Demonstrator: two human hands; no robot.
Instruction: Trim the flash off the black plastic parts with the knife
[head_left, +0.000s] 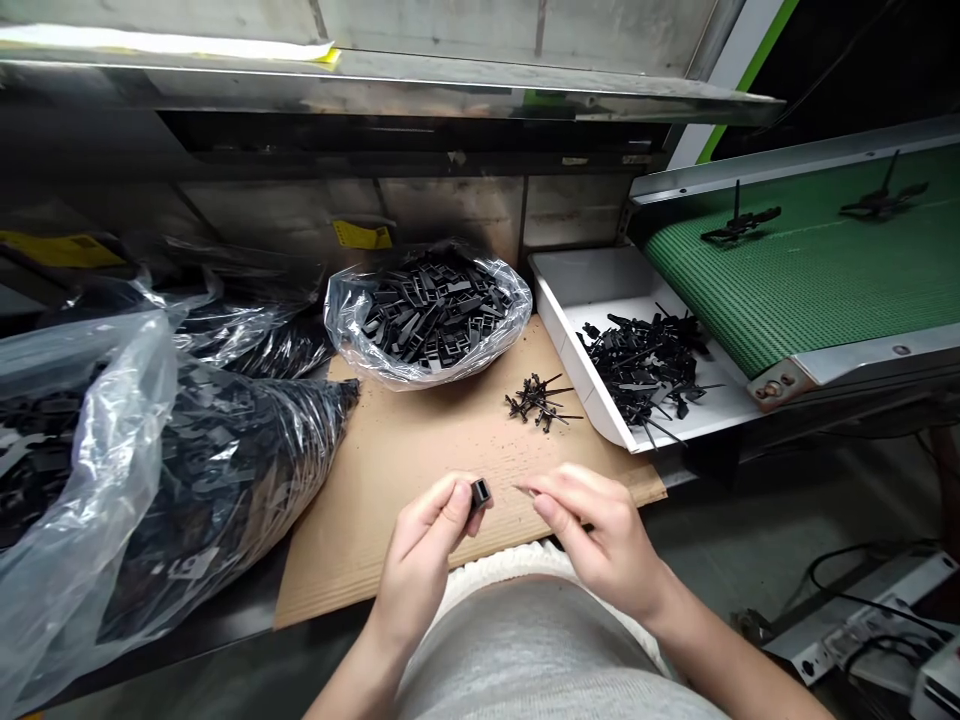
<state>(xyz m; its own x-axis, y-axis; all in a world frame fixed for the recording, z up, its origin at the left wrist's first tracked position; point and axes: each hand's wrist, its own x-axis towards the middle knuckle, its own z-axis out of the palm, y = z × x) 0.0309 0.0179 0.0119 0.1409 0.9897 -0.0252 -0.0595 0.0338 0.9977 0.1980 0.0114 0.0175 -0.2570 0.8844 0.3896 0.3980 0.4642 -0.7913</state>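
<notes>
Left hand (pixel 421 530): thumb and fingers pinch a black hollow piece (pixel 481 493) above the near part of the cardboard (pixel 420 450), a squarish hole showing at its end.
Right hand (pixel 596 520): thumb and fingers pinch a thin pointed object (pixel 524 491), too small to identify, its tip toward the left hand, clear of the piece.
Pointed tip: could skid on hard plastic and prick the left hand, the cause being fingers wrapped so near the hole.
Pinched piece: could pop loose if pressed off-centre, since the hand covers just part of it.
Loose pile (pixel 536 400): could scatter if a wrist brushes it, the stemmed parts lying unfenced on the cardboard.
White tray (pixel 581 375): a knock could shed parts, as some stems reach its low near edge.
Round bag (pixel 343 320): heaped close to its rim; a tug on the thin plastic could spill pieces.
In hand: 2 hands, 1 black hollow piece, 1 pointed object.
On the counter (pixel 240 615): 1 cardboard, 1 loose pile, 1 round bag, 1 white tray; at left, at least 2 filled bags (pixel 232 470), their borders overlapping.
Green belt (pixel 817 270): 1, with 2 stemmed parts in view, (pixel 741 226) nearer and (pixel 883 203) farther.
Heaps: too tangled for an exact count.
</notes>
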